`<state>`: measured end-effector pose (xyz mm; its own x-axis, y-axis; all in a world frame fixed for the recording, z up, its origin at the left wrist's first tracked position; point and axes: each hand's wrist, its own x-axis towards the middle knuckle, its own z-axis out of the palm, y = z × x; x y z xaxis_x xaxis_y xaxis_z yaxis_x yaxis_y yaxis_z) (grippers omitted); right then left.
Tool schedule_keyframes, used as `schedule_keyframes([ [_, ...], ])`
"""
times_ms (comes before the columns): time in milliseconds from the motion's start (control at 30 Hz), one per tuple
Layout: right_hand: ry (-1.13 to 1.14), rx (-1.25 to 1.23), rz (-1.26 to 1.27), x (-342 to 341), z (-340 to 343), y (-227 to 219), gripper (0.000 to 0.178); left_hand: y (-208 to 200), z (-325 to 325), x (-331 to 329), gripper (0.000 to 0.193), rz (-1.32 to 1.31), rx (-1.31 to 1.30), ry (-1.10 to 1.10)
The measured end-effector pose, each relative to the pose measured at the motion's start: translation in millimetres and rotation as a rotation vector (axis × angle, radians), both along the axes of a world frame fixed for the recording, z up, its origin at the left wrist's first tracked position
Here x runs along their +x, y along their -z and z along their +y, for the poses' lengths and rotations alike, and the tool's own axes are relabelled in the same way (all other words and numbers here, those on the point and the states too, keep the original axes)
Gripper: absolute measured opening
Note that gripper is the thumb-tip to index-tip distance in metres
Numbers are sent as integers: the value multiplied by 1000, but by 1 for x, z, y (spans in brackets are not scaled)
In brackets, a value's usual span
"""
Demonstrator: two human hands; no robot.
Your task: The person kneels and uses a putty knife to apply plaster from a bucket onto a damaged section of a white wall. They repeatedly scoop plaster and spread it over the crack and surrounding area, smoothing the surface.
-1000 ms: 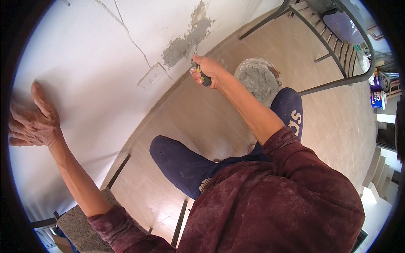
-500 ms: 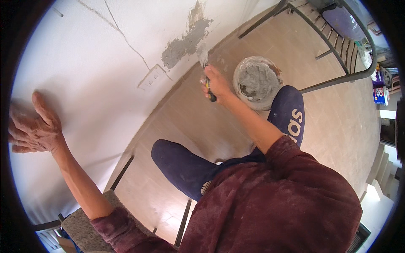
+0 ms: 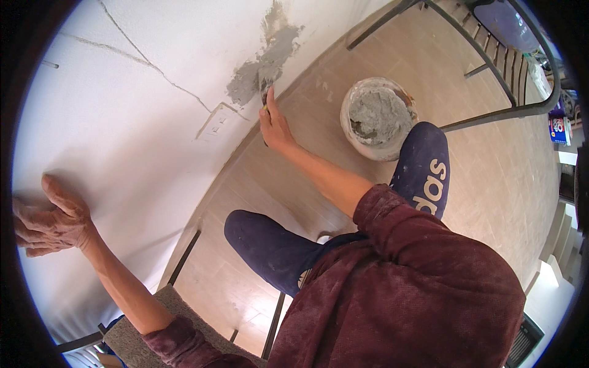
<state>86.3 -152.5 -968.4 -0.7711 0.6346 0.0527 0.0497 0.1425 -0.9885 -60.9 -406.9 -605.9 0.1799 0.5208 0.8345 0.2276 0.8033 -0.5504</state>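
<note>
My right hand [image 3: 275,124] is closed round the handle of a putty knife [image 3: 264,92], mostly hidden by my fingers. Its blade meets the lower part of a grey mortar patch [image 3: 248,78] on the white wall [image 3: 141,104], just above the floor line. To the right of that hand, a round bucket [image 3: 356,136] with a smeared rim holds wet grey mortar [image 3: 380,113]. At the far left my left hand [image 3: 52,218] rests on the wall, fingers spread, with nothing in it.
An outlet plate [image 3: 216,122] is set in the wall below the patch, with cracks running up from it. A dark metal-framed chair [image 3: 515,111] stands at the upper right. Below my left arm is a grey-brown padded seat [image 3: 138,334]. Tiled floor [image 3: 491,159] stretches right.
My right hand has moved left and brought the putty knife from beside the patch onto it. My left hand remains on the wall; the whole view has shifted slightly.
</note>
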Motion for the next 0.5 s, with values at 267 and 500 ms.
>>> schedule_keyframes([
  [267,-39,15,-112,71,15,-25,55,-2,-31,-17,71,81,-15,-73],
  [500,43,313,18,22,32,-17,55,-2,-13,-19,68,108,-40,-32],
])
